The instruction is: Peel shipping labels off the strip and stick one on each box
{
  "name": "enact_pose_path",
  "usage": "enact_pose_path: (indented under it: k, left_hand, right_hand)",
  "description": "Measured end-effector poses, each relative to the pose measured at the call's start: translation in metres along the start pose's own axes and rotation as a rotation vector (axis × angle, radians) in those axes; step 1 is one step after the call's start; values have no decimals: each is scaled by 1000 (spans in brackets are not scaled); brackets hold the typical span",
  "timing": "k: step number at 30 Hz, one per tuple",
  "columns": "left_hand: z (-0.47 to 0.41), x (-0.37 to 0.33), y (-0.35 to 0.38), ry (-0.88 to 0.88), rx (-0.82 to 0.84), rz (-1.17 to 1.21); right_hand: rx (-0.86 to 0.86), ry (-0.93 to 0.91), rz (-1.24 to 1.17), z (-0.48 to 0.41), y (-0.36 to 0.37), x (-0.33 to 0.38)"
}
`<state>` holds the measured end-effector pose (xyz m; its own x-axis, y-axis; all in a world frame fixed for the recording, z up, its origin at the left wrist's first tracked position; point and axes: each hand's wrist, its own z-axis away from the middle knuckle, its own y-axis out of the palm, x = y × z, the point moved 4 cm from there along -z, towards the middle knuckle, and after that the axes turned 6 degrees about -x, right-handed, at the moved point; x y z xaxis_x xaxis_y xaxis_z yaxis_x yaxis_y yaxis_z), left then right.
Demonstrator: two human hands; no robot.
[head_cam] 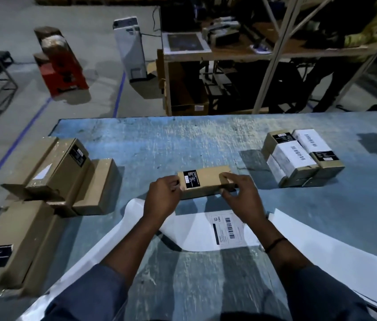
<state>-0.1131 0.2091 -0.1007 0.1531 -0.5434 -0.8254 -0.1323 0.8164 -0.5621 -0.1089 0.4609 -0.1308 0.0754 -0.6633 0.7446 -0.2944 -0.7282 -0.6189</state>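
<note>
Left hand (162, 196), right hand (240, 198) on box (208, 183)

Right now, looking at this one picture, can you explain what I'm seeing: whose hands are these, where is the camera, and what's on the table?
There is no machine here: a person wears a camera on the head, looking down at their own hands. The left hand and right hand each have a grip on one end of a small brown box on a worn blue table. Nearer the person lies the white label strip, with one printed shipping label on it. Labelled boxes sit to the right, more brown boxes to the left.
</note>
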Motion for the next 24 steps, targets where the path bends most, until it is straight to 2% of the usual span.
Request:
enact_pose_path:
  k: [3, 5, 7, 10, 12, 16, 20, 24]
  left_hand:
    - [5, -2, -9, 9, 44, -205]
    - [14, -4, -18, 56, 89, -453]
    - [28, -7, -27, 147, 122, -770]
    - [55, -9, -25, 219, 163, -1170]
    - [68, -10, -10, 250, 215, -1184]
    - [85, -4, 40, 375, 362, -904]
    - [87, 2, 55, 351, 284, -832]
    - [81, 3, 48, 291, 300, -777]
  right_hand:
    - [-89, -67, 123, 8, -4, 6]
    - [-153, -132, 223, 25, -3, 17]
    - [-100, -197, 264, 46, 4, 26]
    - [55, -165, 332, 74, 14, 22]
    - [107, -97, 413, 88, 16, 17]
    - [118, -63, 466, 108, 20, 17]
    - [80, -95, 397, 116, 19, 22]
    - [105, -99, 349, 124, 20, 19]
